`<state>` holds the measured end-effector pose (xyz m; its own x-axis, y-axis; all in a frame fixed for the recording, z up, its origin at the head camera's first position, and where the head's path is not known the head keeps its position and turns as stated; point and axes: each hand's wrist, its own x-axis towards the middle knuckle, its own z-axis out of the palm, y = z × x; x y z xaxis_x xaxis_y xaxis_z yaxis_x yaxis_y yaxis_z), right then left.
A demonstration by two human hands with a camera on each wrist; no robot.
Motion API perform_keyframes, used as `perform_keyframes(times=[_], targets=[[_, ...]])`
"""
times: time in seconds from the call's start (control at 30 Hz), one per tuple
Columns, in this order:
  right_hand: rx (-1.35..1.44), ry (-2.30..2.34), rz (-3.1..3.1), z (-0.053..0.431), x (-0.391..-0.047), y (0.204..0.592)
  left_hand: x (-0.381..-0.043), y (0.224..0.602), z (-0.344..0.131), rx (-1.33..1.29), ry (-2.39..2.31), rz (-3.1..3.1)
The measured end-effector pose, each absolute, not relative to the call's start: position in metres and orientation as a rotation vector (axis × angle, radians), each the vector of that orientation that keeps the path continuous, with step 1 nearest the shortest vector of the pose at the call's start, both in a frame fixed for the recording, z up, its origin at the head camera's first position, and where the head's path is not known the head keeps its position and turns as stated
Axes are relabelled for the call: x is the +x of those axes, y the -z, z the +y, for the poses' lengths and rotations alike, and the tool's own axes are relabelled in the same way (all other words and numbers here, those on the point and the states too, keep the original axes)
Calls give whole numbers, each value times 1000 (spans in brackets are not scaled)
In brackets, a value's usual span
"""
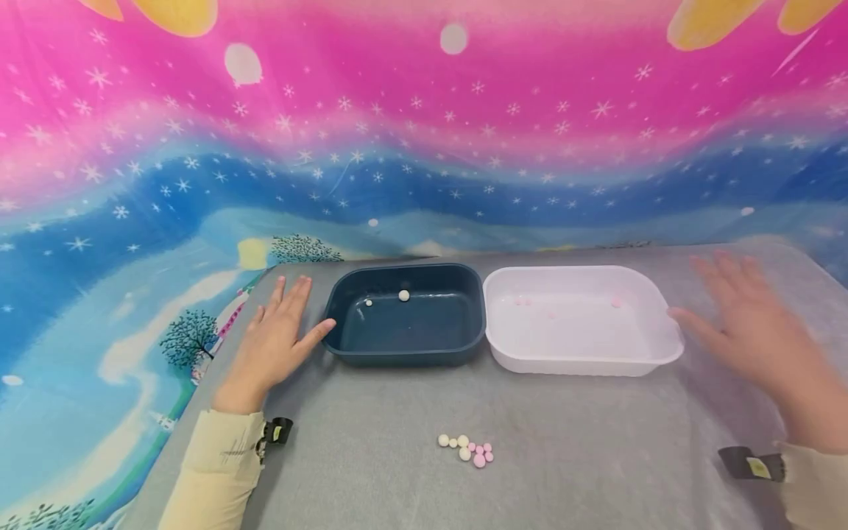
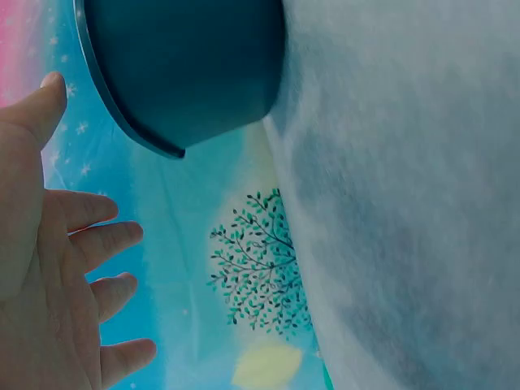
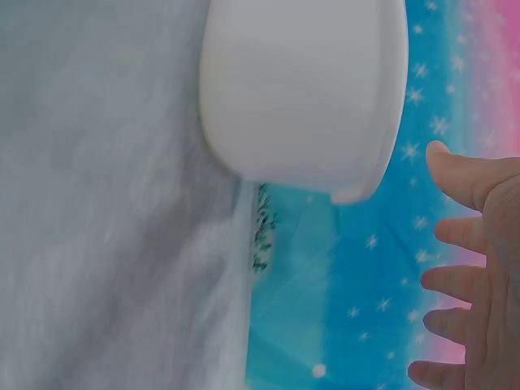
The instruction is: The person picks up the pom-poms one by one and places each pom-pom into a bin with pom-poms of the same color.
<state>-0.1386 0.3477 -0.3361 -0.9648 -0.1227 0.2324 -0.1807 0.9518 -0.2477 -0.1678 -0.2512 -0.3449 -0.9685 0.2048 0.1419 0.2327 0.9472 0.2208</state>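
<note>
My left hand [image 1: 273,347] is beside the left end of a dark blue tub [image 1: 407,358], fingers straight and spread, holding nothing. In the left wrist view a gap shows between the thumb and the tub. My right hand [image 1: 755,331], a little blurred, is off the right end of a white tub [image 1: 576,364], also with straight, spread fingers and nothing held. Two white balls, the bigger one [image 1: 404,296] and a smaller one [image 1: 369,302], lie in the dark tub. Several pink balls [image 1: 617,302] lie in the white tub.
In front of the tubs, a small cluster of white balls [image 1: 444,440] and pink balls [image 1: 480,461] lies on the grey cloth [image 1: 371,456]. The two tubs stand side by side near the table's back edge. A printed backdrop [image 1: 411,147] hangs behind and down the left side.
</note>
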Motion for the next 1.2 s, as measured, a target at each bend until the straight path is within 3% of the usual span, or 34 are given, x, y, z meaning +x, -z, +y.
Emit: perform_keyframes(times=[1.2], targets=[[500, -393, -2810, 255, -112, 318, -162, 355, -227, -443, 349, -3048]])
